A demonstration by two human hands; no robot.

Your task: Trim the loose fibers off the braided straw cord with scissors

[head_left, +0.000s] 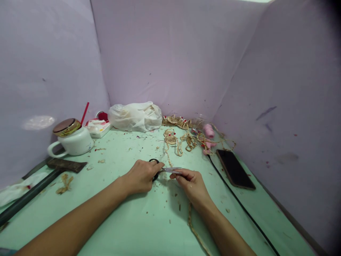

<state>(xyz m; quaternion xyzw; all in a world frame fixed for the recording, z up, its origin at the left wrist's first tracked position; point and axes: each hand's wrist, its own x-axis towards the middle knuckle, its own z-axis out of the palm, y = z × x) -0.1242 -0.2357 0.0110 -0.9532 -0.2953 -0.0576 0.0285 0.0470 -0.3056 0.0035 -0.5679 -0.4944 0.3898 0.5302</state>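
My left hand (141, 176) is closed round the black handles of a pair of scissors (166, 170), whose metal blades point right. My right hand (192, 185) is closed in a pinch at the blade tips, gripping a braided jute cord (192, 224) that runs under the hand and back along my right forearm. Both hands rest on the pale green table (128, 217), almost touching each other. Whether the blades are closed on the cord is hidden by my fingers.
More jute cord and beads (183, 138) lie tangled at the back beside a pink thread spool (209, 131). A phone (234, 168) and black cable (239, 202) lie right. A white lidded mug (71, 138), a hammer (39, 185) and a plastic bag (135, 116) sit left and back.
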